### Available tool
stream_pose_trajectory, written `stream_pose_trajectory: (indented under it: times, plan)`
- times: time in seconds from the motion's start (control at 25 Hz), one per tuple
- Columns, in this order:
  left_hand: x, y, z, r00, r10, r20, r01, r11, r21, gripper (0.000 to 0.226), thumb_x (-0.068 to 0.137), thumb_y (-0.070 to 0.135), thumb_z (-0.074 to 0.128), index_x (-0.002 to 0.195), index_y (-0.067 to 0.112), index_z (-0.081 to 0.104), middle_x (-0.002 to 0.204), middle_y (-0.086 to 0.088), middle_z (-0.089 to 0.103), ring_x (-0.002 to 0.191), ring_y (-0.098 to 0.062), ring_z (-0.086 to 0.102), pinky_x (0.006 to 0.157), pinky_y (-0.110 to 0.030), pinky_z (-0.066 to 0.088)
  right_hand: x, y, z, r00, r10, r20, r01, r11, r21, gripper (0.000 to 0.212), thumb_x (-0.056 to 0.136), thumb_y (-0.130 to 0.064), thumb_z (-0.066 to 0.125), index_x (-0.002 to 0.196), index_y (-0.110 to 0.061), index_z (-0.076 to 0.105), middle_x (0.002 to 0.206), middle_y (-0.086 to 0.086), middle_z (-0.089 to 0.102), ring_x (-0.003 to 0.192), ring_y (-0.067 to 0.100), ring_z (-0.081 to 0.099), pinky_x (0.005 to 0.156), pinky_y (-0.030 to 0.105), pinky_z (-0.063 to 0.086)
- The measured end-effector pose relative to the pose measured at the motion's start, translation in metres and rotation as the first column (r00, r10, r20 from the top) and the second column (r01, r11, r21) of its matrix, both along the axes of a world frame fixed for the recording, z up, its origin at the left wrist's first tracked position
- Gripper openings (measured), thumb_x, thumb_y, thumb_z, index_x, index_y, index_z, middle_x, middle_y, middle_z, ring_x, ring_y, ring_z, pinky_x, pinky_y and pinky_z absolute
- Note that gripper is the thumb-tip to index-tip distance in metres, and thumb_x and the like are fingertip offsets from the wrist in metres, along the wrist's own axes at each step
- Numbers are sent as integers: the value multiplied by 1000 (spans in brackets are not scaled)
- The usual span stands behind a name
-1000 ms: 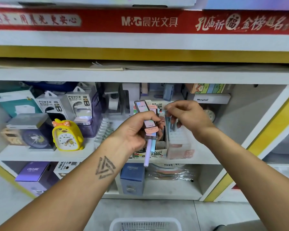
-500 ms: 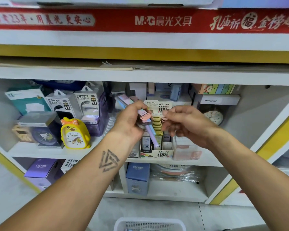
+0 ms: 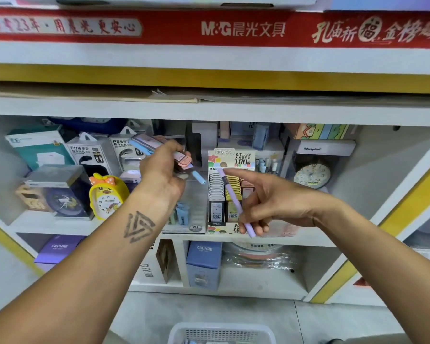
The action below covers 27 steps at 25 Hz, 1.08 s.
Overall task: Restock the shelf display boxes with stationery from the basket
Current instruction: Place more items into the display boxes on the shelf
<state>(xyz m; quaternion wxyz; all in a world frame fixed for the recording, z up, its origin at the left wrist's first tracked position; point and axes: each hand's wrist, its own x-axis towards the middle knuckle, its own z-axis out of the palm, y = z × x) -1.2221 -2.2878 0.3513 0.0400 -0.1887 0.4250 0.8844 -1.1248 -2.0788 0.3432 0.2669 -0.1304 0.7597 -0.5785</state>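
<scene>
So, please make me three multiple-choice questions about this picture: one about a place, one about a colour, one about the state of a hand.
1. Where does the yellow duck clock stand?
A. on the same shelf as the lead display box, to its left
B. in the basket
C. on the floor

2. What colour is the pencil in the right hand?
A. red
B. green
C. purple

3. What is the left hand doing?
A. hanging idle with nothing in it
B. gripping a bundle of stationery
C. pressing flat on the shelf

Answers: 1 A, the clock stands on the shelf left of the lead display box; 2 C, the barrel held across the front of that box is light purple; 3 B, the fingers curl round several items, with a blue end sticking out.
</scene>
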Motion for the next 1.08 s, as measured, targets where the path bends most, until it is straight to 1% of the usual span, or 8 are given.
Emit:
stream_pose_trajectory:
  times: [0.16,0.36,0.44,0.56,0.68,0.84,0.92,1.08]
  plan:
    - [15,15,2,976,-216,-20,215,976,-33,14,80,-4,54,73,8,52,65,-11,54,48,-16,54,44,-20,43,-1,16,2,988,-148,-54,144,987,-66,114,81,9,72,157,-43,5,83,33,69,58,29,66,51,30,53]
    - [32,39,-2,916,-401,-21,400,916,-26,10,82,-6,51,84,4,53,58,-13,54,45,-19,49,45,-23,45,-1,47,7,920,-364,-146,356,931,-78,108,76,10,78,153,-41,21,82,34,69,60,35,68,55,34,57]
    - [36,45,-5,898,-439,-1,439,898,-25,12,82,-6,51,81,7,51,60,-12,53,46,-18,51,47,-23,46,-4,56,4,826,-481,-295,482,873,-75,88,75,9,80,142,-27,36,77,29,71,58,34,69,56,36,57]
    - [39,54,-8,875,-483,34,483,875,-20,14,82,-6,52,75,6,51,62,-12,53,48,-19,52,46,-23,48,-14,67,0,540,-630,-557,708,699,-104,44,85,-1,76,116,-17,49,66,16,71,52,23,69,53,34,56]
    - [41,61,-11,852,-521,52,523,851,-43,14,81,-6,54,73,7,53,62,-14,56,48,-21,53,47,-24,50,-21,72,-7,360,-488,-795,812,583,9,20,93,-14,69,100,-25,54,73,2,70,62,12,69,57,23,54]
    - [43,67,-14,841,-538,60,540,840,-45,14,80,-7,55,78,7,54,63,-14,56,49,-21,54,48,-25,51,-24,80,-21,274,-217,-937,841,526,124,6,97,-14,59,91,-15,58,71,1,67,68,21,63,63,39,53]
    - [43,69,-17,840,-539,58,542,840,-36,15,79,-8,55,83,6,54,63,-14,57,50,-21,54,48,-25,52,-26,83,-27,269,-209,-940,834,538,119,5,96,-10,58,92,-12,56,72,6,67,69,27,63,62,43,53]
    - [44,72,-18,838,-543,56,545,835,-74,16,79,-8,56,88,6,56,61,-14,60,49,-20,56,51,-26,51,-32,77,-36,353,-207,-912,799,574,179,7,99,-10,52,93,-13,56,79,7,70,77,27,69,66,47,57]
